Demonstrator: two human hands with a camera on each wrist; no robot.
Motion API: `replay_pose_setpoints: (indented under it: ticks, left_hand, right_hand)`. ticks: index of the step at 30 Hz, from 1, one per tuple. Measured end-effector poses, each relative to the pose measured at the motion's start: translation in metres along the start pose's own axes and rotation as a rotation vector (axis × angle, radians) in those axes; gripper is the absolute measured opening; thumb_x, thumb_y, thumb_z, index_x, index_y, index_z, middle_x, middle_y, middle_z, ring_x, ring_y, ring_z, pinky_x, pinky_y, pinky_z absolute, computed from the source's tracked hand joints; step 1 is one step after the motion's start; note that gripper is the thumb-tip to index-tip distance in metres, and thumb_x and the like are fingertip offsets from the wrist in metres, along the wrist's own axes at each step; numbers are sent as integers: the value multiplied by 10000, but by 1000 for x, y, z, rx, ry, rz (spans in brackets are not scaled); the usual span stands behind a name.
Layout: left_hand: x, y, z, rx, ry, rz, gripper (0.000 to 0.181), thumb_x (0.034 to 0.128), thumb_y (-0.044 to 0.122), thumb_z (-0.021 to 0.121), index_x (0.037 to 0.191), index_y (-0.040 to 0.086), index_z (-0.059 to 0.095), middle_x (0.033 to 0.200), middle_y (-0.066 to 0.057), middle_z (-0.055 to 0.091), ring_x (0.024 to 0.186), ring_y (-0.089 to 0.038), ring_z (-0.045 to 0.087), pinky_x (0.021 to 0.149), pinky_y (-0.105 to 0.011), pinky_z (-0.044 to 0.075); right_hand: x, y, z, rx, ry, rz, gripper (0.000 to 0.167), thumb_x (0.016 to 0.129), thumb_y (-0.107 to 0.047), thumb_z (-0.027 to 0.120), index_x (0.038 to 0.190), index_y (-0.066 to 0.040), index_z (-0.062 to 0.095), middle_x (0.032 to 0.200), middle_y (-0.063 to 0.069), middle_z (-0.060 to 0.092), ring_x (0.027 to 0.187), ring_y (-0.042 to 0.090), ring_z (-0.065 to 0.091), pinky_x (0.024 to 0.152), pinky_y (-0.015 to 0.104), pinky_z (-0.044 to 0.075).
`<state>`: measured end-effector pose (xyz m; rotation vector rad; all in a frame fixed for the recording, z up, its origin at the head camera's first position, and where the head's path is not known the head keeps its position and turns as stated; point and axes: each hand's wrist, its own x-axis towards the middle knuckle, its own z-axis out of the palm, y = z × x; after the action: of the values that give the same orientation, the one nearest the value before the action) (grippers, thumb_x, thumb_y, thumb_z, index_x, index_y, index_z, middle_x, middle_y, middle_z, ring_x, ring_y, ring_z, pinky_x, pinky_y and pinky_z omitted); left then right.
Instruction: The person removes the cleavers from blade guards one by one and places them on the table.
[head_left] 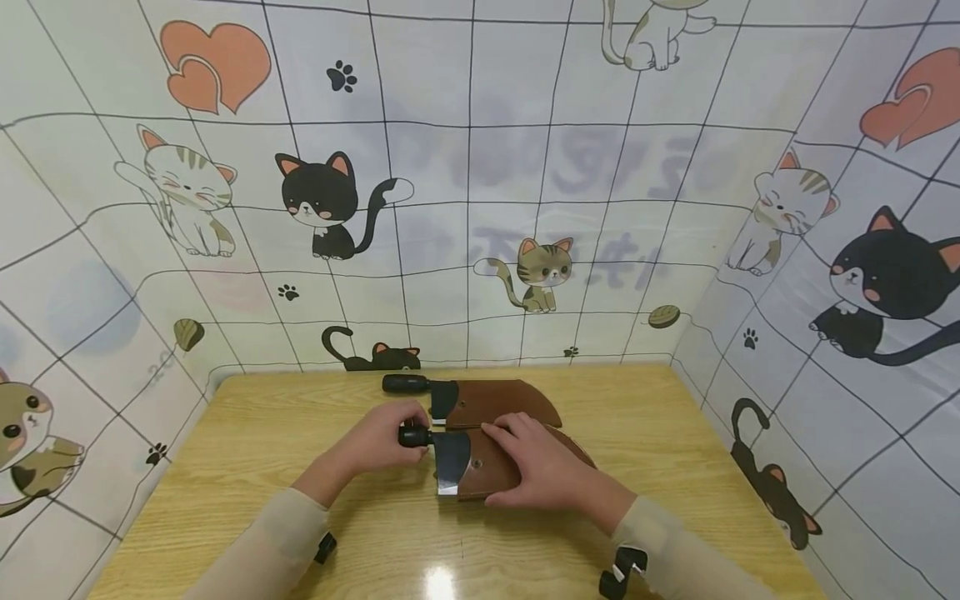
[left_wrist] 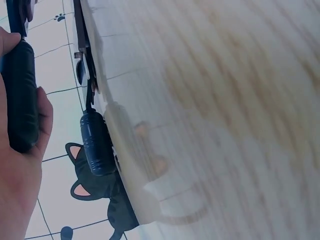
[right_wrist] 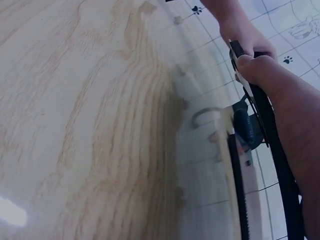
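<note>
A cleaver with a dark steel blade (head_left: 452,458) sits in a brown leather sheath (head_left: 491,479), its bare heel showing at the left. My left hand (head_left: 378,437) grips its black handle (left_wrist: 21,95). On the right, my right hand (head_left: 543,467) holds the sheath, fingers over its upper side and thumb along the near side. In the right wrist view this cleaver appears lifted off the table, with the dark edge of the sheath (right_wrist: 277,150) beside the thumb. Just behind lies a second cleaver, its black handle (head_left: 405,383) to the left and its blade in another brown sheath (head_left: 498,400).
Both cleavers are toward the back of a wooden table (head_left: 375,533). Behind and at both sides hangs a white gridded cloth (head_left: 435,167) printed with cats and hearts. Black straps with clips (head_left: 624,571) are on the wrists.
</note>
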<state>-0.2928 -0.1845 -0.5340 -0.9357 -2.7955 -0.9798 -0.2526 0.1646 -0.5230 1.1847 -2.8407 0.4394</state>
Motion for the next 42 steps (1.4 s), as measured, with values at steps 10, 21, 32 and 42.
replay_pose_setpoints:
  ticks: [10, 21, 32, 42]
  left_hand:
    - [-2, 6, -6, -31, 75, 47, 358, 799, 194, 918, 1045, 330, 695, 987, 175, 647, 870, -75, 646, 809, -327, 575]
    - [2, 11, -13, 46, 57, 91, 381, 816, 236, 944, 1086, 305, 685, 1047, 163, 638, 923, -79, 651, 840, -344, 590]
    - [1, 14, -22, 40, 72, 114, 358, 838, 244, 951, 1080, 306, 695, 1042, 171, 621, 939, -70, 654, 849, -349, 599]
    - [-2, 12, -24, 21, 79, 133, 351, 839, 226, 952, 1071, 309, 701, 1031, 175, 622, 936, -66, 648, 846, -343, 596]
  right_hand:
    - [1, -9, -8, -66, 6, -27, 1272, 798, -816, 839, 1751, -148, 327, 1637, 47, 448, 1524, 267, 416, 1280, 535, 332]
    - [2, -13, -13, -122, -2, -15, 1256, 824, -850, 782, 1768, -186, 286, 1561, 40, 472, 1461, 242, 446, 1275, 510, 343]
    - [3, -18, -20, -141, 26, -7, 1245, 818, -830, 794, 1772, -214, 283, 1564, 43, 480, 1454, 244, 450, 1269, 511, 346]
    - [0, -12, -16, -156, 56, -30, 1241, 825, -868, 749, 1763, -186, 311, 1538, 67, 501, 1430, 276, 475, 1249, 534, 367]
